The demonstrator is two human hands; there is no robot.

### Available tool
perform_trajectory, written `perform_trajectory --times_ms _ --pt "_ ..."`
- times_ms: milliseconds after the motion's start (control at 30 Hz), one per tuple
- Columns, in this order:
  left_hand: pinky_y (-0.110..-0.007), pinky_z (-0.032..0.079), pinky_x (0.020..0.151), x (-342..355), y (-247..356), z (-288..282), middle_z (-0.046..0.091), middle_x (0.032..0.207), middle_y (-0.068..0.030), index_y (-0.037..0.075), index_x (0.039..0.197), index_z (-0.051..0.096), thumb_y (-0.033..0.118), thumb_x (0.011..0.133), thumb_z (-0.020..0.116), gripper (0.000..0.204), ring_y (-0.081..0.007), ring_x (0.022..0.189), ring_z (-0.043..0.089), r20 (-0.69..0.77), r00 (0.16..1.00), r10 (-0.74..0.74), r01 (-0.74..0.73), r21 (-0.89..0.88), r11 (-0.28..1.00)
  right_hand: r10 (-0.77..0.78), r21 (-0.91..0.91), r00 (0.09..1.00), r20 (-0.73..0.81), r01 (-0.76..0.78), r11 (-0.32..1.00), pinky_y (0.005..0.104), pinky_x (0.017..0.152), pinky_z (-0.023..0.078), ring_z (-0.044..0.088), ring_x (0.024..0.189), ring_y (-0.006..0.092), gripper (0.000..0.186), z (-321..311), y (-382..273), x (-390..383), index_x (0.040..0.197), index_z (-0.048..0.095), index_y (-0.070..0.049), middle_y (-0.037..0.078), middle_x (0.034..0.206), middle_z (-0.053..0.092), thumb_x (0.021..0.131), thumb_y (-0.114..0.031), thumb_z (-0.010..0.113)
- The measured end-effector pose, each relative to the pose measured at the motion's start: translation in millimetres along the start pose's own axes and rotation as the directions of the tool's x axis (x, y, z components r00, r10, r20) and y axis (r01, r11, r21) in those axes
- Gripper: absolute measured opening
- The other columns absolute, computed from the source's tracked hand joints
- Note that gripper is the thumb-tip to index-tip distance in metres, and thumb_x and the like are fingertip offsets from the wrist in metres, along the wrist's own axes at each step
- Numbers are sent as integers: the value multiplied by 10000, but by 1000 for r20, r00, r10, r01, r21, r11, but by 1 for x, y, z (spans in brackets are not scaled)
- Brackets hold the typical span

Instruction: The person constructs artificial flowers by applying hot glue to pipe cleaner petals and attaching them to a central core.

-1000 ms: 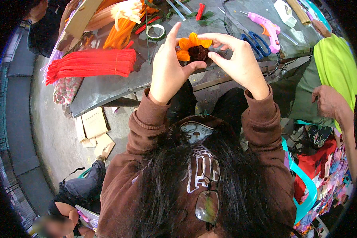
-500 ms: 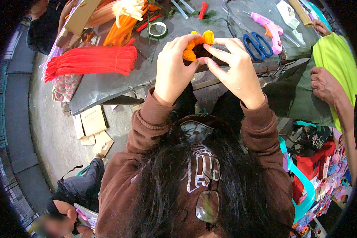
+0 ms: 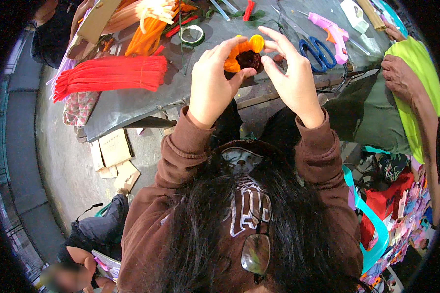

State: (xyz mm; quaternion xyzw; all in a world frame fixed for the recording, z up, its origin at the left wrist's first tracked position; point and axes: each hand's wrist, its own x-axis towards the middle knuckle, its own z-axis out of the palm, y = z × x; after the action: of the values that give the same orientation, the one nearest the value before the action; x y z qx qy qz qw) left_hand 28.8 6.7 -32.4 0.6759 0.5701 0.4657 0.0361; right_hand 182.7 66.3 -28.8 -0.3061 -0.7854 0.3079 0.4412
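An artificial flower [image 3: 249, 59] with fuzzy orange-yellow petals and a dark brown centre is held up over the table's near edge. My left hand [image 3: 212, 78] grips its left side, thumb below and fingers curled along the petals. Close by its right side is my right hand [image 3: 294, 78], fingers apart, the thumb tip at the edge of the brown centre. Whether that thumb presses on the flower I cannot tell. The flower's underside is hidden.
On the grey table [image 3: 127, 108] lie a bundle of red pipe cleaners [image 3: 110, 75], orange pipe cleaners [image 3: 149, 36], a roll of green tape [image 3: 192, 35], blue-handled scissors [image 3: 318, 54] and a pink glue gun [image 3: 330, 31]. At right sits another person in a yellow-green top [image 3: 415, 73].
My right fingers have loosened from the flower and spread, index finger raised. More of the brown centre shows now. The left hand keeps its hold.
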Motion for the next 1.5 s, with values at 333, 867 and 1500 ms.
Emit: perform_trajectory --times_ms 333,867,1500 --pt "-311 503 633 -4 0 4 629 740 -141 97 1333 347 216 583 847 909 -236 675 635 -52 992 -117 117 -4 993 88 -51 996 5 -88 995 361 724 501 638 799 334 434 1 -12 1 1172 507 -88 161 847 654 757 23 565" --pt "-332 517 686 -4 2 4 657 833 -193 12 1413 98 268 580 850 1151 -311 768 661 -22 984 -178 178 10 984 83 -109 991 -103 -95 989 389 732 493 625 796 342 432 11 -2 -7 1156 582 -71 223 849 618 739 31 537" --pt "-323 506 851 2 -3 -9 555 1188 -152 95 1433 -91 -95 648 734 1155 -215 1035 578 137 953 -272 304 -376 875 154 151 985 -76 -142 978 278 725 498 648 780 188 442 1 3 3 1226 485 -21 162 937 664 789 48 482"
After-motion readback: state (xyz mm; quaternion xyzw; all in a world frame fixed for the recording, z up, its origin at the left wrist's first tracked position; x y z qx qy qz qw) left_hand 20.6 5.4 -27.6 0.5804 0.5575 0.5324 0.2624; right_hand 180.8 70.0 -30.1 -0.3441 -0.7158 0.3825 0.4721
